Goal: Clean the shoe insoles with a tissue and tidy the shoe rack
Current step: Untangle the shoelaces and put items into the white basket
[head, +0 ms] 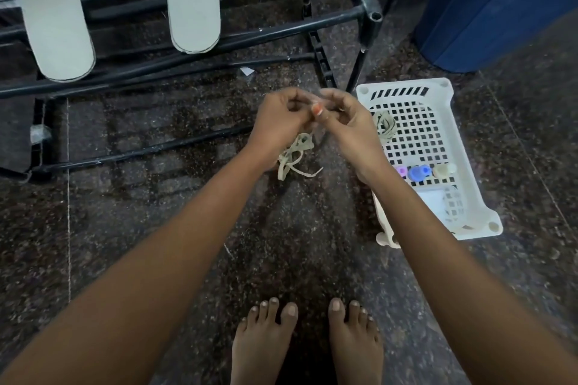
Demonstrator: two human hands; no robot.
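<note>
Two pale insoles lean on the black shoe rack point(369, 14): one at the far left point(56, 15), the other point(194, 0) near the middle. My left hand point(281, 122) and my right hand point(347, 122) meet above the dark floor, both pinching a cream shoelace point(294, 156) whose loops dangle below them. A second bundled shoelace point(385, 125) lies in the white perforated basket point(438, 91) just right of my right hand.
Small coloured bottles point(419, 172) and a white packet point(433, 201) sit in the basket. A blue plastic bin point(494, 6) stands at the back right. A scrap of paper point(247, 71) lies under the rack. My bare feet point(306, 344) stand on the speckled floor.
</note>
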